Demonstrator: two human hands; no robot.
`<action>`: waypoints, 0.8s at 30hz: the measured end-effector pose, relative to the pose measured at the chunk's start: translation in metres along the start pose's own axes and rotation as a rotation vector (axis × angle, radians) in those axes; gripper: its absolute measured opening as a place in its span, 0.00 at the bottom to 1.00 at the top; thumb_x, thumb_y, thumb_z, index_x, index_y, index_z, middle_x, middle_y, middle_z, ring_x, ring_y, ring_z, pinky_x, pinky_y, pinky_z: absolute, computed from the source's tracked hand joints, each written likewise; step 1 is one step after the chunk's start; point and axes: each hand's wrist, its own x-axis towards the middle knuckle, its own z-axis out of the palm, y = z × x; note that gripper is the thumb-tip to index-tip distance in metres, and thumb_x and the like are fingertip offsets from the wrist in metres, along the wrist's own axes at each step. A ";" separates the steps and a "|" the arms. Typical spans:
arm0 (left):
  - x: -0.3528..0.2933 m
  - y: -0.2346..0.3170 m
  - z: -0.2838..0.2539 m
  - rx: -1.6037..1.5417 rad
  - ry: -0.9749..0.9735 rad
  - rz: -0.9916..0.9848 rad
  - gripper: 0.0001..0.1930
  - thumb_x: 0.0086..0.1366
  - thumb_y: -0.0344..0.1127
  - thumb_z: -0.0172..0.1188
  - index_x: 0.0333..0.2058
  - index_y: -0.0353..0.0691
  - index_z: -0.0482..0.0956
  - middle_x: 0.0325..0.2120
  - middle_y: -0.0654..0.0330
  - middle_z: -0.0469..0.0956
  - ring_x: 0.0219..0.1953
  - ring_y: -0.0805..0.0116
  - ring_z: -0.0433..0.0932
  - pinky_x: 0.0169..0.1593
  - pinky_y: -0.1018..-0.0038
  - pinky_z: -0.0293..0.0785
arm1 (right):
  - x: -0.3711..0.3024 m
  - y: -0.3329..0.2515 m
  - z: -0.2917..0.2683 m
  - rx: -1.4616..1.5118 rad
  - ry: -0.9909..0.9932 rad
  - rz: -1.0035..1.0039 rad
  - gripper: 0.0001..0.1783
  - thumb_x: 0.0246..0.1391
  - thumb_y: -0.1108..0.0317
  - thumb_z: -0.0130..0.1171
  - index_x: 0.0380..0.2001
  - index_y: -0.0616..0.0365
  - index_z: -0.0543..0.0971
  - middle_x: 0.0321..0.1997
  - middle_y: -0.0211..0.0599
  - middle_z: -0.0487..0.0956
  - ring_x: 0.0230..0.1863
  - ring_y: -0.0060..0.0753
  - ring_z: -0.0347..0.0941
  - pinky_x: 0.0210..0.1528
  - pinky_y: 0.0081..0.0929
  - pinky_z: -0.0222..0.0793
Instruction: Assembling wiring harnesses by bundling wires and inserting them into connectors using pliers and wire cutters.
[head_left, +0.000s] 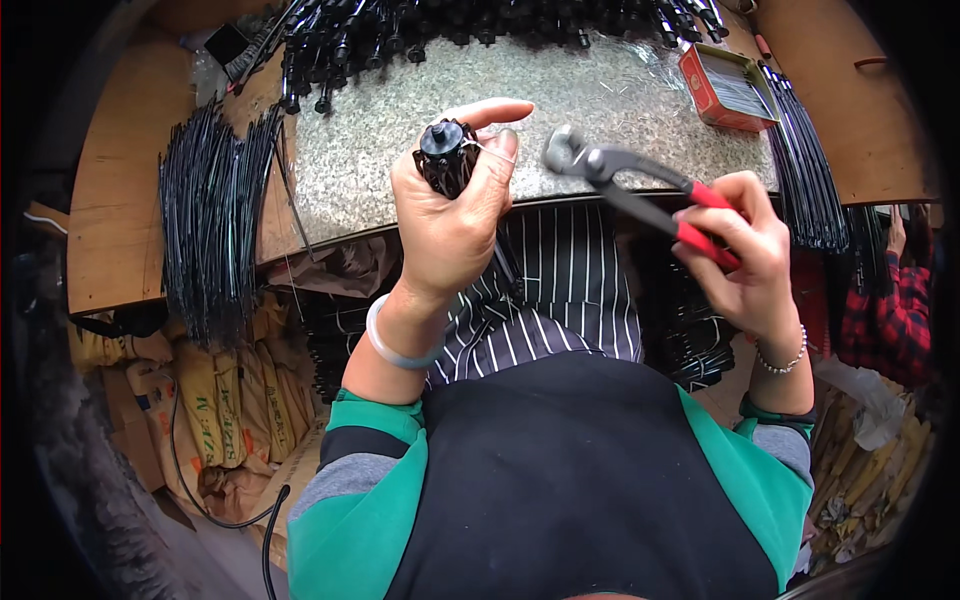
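Note:
My left hand [440, 225] is closed round a black umbrella frame [450, 175]. Its round top with a small knob faces up, and dark ribs are folded tightly beneath it. A thin pale wire [487, 150] runs from the top's edge to my thumb; the index finger sticks out to the right. Red-handled end-cutting pincers [632, 172] are gripped in my right hand [748, 255]. Their head points left, apart from the frame, and is slightly blurred. Part of the frame's lower end shows below my left hand, over the striped apron.
Black umbrella parts [450, 30] are heaped along the back of the speckled worktop [350, 160]. Long dark ribs [210, 220] hang over the left edge, more ribs [805, 160] at the right. A red box [715, 85] holds thin wires. Another person's plaid sleeve [890, 320] shows far right.

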 end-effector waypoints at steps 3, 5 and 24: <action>-0.001 -0.001 0.001 0.059 0.015 0.015 0.09 0.59 0.22 0.51 0.38 0.32 0.76 0.15 0.75 0.66 0.16 0.90 0.59 0.19 0.89 0.51 | 0.004 0.001 -0.012 0.228 -0.102 0.048 0.11 0.42 0.66 0.61 0.25 0.61 0.72 0.33 0.39 0.66 0.35 0.33 0.63 0.43 0.24 0.59; -0.002 -0.004 0.001 0.109 0.009 0.034 0.08 0.59 0.22 0.52 0.37 0.33 0.77 0.15 0.75 0.67 0.17 0.90 0.58 0.20 0.89 0.51 | 0.002 0.000 -0.011 0.492 -0.216 0.108 0.17 0.53 0.55 0.53 0.26 0.61 0.70 0.34 0.35 0.66 0.39 0.28 0.60 0.47 0.24 0.54; -0.009 -0.002 0.015 0.180 -0.079 0.150 0.09 0.58 0.22 0.52 0.38 0.33 0.76 0.20 0.69 0.71 0.20 0.87 0.63 0.23 0.88 0.59 | 0.047 -0.025 0.033 0.763 -0.157 0.303 0.07 0.51 0.72 0.56 0.27 0.58 0.68 0.27 0.23 0.62 0.26 0.12 0.56 0.29 0.11 0.54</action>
